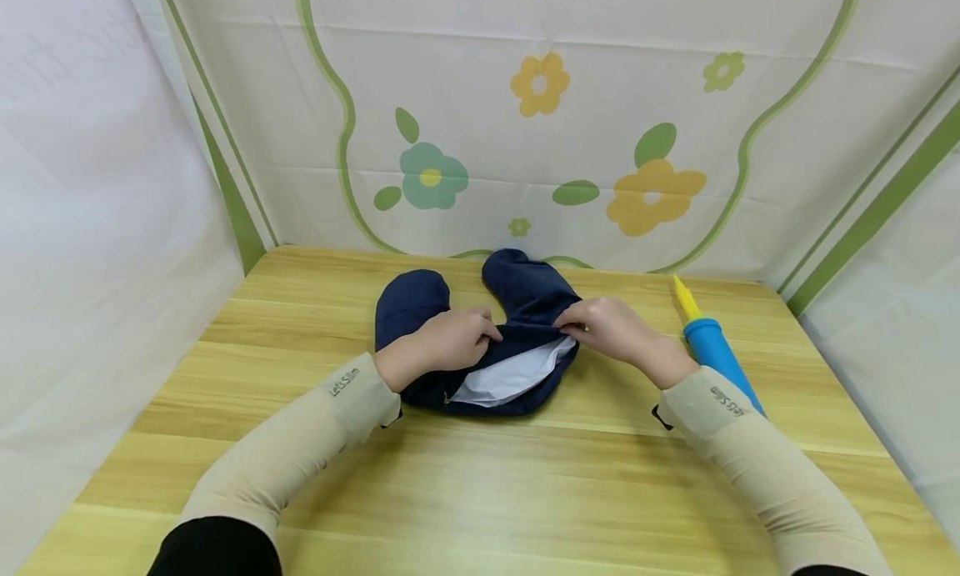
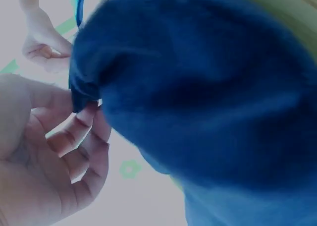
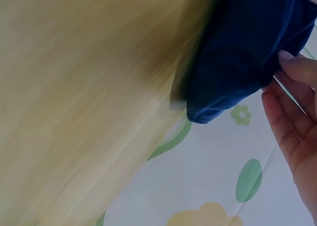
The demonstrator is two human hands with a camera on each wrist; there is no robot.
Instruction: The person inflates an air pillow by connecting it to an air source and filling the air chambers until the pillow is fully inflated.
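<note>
A navy U-shaped neck pillow [image 1: 528, 288] lies near the back of the table, its two rounded arms pointing to the wall. Its cover gapes along the near curve, and white material [image 1: 510, 381] shows inside. My left hand [image 1: 459, 339] pinches the upper edge of the opening near its middle. At the right end of that same edge, my right hand [image 1: 609, 328] grips the fabric between thumb and fingers. In the right wrist view a zip [image 3: 288, 19] runs along the navy cover. The left wrist view shows the cloth [image 2: 198, 97] bulging beside my fingers.
To the right lies a blue hand pump [image 1: 716, 351] with a yellow nozzle [image 1: 685, 298], partly behind my right forearm. The wooden table [image 1: 487, 493] meets a white flowered cloth wall [image 1: 480, 67] at the back, with white cloth on both sides.
</note>
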